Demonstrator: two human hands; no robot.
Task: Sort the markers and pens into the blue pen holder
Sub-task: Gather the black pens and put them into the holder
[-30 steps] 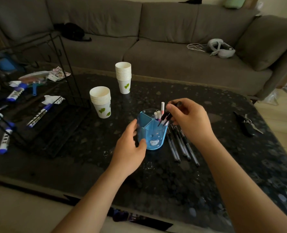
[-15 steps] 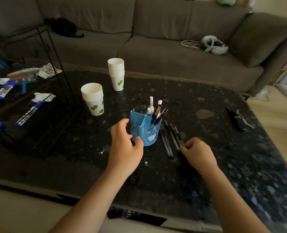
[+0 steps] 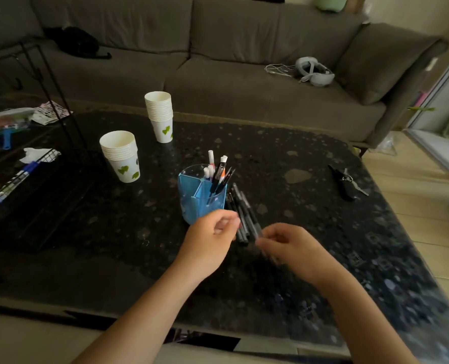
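Observation:
The blue pen holder (image 3: pixel 191 203) stands mid-table with several markers and pens (image 3: pixel 219 172) upright in its right compartment. Just right of it, several black pens (image 3: pixel 245 214) lie in a bunch on the dark table. My right hand (image 3: pixel 289 245) is blurred and pinches the near end of one black pen. My left hand (image 3: pixel 210 235) is off the holder, in front of it, with its curled fingertips at the left side of the bunch. Blur hides whether it grips anything.
Two stacks of white paper cups (image 3: pixel 120 156) (image 3: pixel 160 115) stand left and behind the holder. Keys (image 3: pixel 345 182) lie at the right. A black wire rack (image 3: pixel 47 82) with markers and clutter fills the left. A grey sofa (image 3: pixel 218 61) runs behind the table.
My left hand let go of the holder and moved right to the loose pens. My right hand, which put a pen in the holder a second ago, dropped to the bunch and closed on one.

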